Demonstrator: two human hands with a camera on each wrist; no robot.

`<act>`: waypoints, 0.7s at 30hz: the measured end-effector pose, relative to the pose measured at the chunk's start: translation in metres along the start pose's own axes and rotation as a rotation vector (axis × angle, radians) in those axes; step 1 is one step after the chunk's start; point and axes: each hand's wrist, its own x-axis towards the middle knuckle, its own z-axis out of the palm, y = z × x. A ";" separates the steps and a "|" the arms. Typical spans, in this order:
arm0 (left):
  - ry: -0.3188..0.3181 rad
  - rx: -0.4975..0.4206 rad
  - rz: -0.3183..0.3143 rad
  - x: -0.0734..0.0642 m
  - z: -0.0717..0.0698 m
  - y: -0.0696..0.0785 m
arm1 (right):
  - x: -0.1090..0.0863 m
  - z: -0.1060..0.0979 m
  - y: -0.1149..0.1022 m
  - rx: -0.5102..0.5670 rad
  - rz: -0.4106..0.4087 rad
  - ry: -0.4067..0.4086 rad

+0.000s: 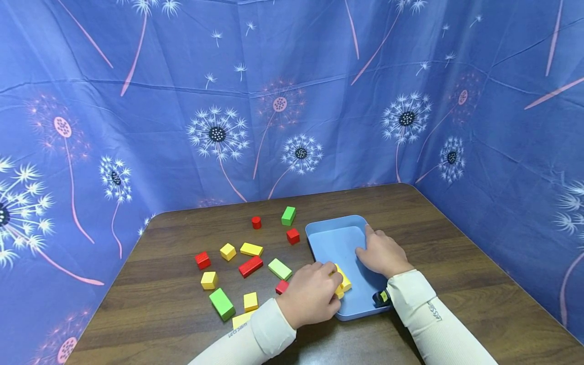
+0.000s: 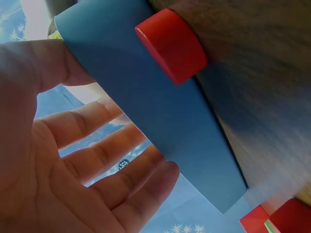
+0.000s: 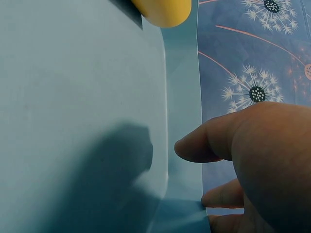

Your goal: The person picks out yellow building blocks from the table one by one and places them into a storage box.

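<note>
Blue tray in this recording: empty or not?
Not empty. In the head view, yellow block pieces show inside the blue tray, partly hidden by the left hand; much of its floor is bare.

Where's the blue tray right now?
The blue tray is right of centre in the head view, on the table, the right hand at its right rim.

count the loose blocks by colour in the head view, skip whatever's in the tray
Red blocks: 5
Yellow blocks: 5
Green blocks, light green included: 3
Total: 13 showing; the left hand may hide others.
</note>
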 end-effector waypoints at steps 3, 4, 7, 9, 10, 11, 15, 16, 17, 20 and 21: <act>-0.001 -0.001 -0.001 0.000 0.000 0.000 | 0.000 0.000 0.000 0.000 -0.001 0.000; 0.000 -0.002 -0.001 0.000 0.001 0.000 | 0.000 0.000 0.000 0.000 -0.003 0.001; 0.000 -0.007 -0.003 0.000 0.001 0.000 | 0.000 0.000 0.001 -0.001 -0.006 0.004; 0.001 -0.010 -0.004 0.000 0.002 -0.001 | 0.000 0.000 0.001 -0.001 -0.008 0.006; 0.001 -0.010 -0.003 0.000 0.002 -0.001 | 0.000 0.000 0.001 0.000 -0.007 0.006; 0.000 -0.010 -0.003 0.000 0.002 -0.001 | 0.000 0.000 0.001 0.000 -0.007 0.005; 0.001 -0.008 -0.003 0.000 0.002 -0.001 | 0.000 0.001 0.001 0.002 -0.001 0.000; 0.001 -0.008 -0.003 0.000 0.002 0.000 | 0.000 0.001 0.001 0.003 0.001 -0.002; 0.003 -0.009 -0.003 -0.001 0.002 0.000 | 0.000 0.001 0.001 0.003 0.002 -0.003; 0.007 -0.008 -0.001 -0.001 0.002 0.000 | 0.001 0.001 0.001 0.002 0.005 -0.006; 0.008 -0.007 0.000 -0.001 0.002 0.000 | 0.001 0.001 0.001 0.001 0.004 -0.006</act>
